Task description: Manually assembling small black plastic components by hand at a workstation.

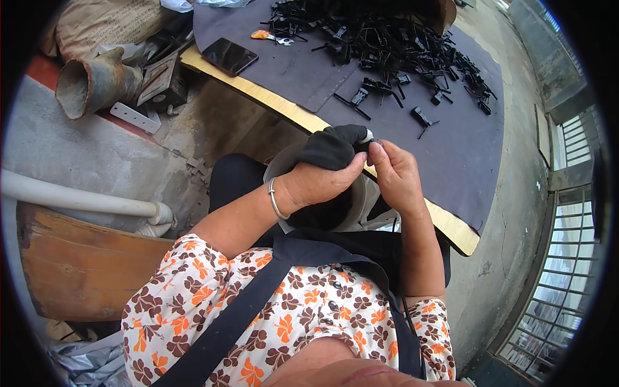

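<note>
My left hand (325, 161), with a black glove over its fingers and a bare thumb, is closed just above the near table edge. Close against it, my bare right hand (396, 173) pinches with thumb and forefinger. The fingertips meet around something small and dark, mostly hidden, so its kind cannot be made out. A white tip shows at the end of one gloved finger. Below both hands stands a grey bucket (274, 173) between my knees, its inside dark. Beyond them on the table lie a loose black plastic part (422, 117) with a thin leg and another black part (356, 98).
A large heap of black plastic parts (387, 55) covers the far side of the dark-topped table (461, 168). A phone (230, 57) and an orange-and-silver item (271, 37) lie near its left edge. A rusty pipe piece (97, 84) and white pipe (77, 193) are at left.
</note>
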`<move>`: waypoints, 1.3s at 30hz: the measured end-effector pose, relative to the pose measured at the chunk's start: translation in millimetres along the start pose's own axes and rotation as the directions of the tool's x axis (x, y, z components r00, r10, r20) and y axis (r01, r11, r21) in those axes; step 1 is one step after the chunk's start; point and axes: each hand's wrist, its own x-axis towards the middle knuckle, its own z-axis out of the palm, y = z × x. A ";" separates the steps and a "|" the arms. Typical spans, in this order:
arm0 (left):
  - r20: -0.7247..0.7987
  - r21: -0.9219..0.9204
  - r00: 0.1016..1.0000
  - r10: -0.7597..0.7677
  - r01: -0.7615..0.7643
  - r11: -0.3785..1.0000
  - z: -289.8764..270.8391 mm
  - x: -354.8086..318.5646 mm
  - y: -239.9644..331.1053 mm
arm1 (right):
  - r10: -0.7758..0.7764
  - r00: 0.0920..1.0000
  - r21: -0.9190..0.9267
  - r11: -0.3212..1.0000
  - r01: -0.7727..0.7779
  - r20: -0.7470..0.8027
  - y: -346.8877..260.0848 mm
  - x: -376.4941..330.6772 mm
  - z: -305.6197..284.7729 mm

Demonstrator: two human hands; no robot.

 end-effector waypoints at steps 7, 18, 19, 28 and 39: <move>0.097 0.288 0.989 0.110 -0.134 0.948 -2.5 4.8 1.7 | -0.010 1.000 0.126 0.992 0.008 0.019 3.1 -1.0 1.6; 0.030 0.106 0.999 0.035 -0.038 0.994 -4.3 -3.5 -5.5 | 0.036 0.999 0.248 0.968 -0.040 0.021 -1.4 -2.6 0.5; 0.045 -0.041 0.988 -0.149 0.151 0.988 -7.0 -3.5 -2.5 | -0.012 1.000 0.126 0.992 0.015 -0.029 -6.1 -1.0 -2.4; 0.145 -0.327 0.913 -0.382 0.408 0.852 -15.3 -3.6 -2.8 | -0.240 0.969 -0.178 0.957 0.228 -0.051 -8.0 -3.0 -9.5; 0.171 -0.112 0.972 -0.161 0.182 0.977 -11.0 -3.6 -9.3 | -0.008 0.981 -0.013 1.000 0.011 0.194 -5.3 -0.4 -7.9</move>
